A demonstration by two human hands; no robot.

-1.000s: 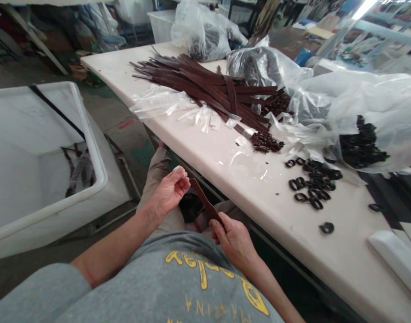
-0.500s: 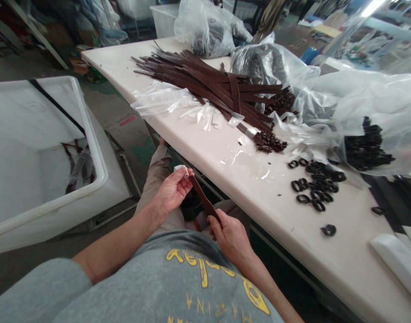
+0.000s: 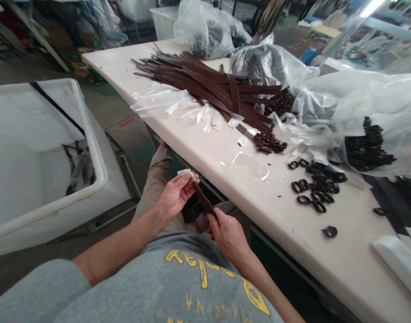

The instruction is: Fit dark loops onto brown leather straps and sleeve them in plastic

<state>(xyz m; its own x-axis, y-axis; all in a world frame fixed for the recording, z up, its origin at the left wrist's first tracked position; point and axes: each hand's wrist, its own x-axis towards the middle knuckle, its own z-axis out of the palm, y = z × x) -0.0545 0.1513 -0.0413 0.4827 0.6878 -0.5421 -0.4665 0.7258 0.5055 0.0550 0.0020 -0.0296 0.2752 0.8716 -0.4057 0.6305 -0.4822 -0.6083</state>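
Over my lap I hold a dark brown leather strap (image 3: 203,201) between both hands. My left hand (image 3: 173,196) pinches a small clear plastic sleeve (image 3: 187,173) at the strap's upper tip. My right hand (image 3: 228,234) is closed round the strap's lower part. On the white table (image 3: 225,161) lies a pile of the same brown straps (image 3: 212,87), with loose plastic sleeves (image 3: 168,104) beside it.
A large white bin (image 3: 44,152) stands to my left with a few straps at its bottom. Black rings (image 3: 314,186) and small brown loops (image 3: 268,142) lie on the table. Clear bags (image 3: 363,116) of dark parts crowd the table's far right.
My left hand has closed in on the strap's tip with the plastic sleeve. Both hands and the strap have come slightly nearer to each other.
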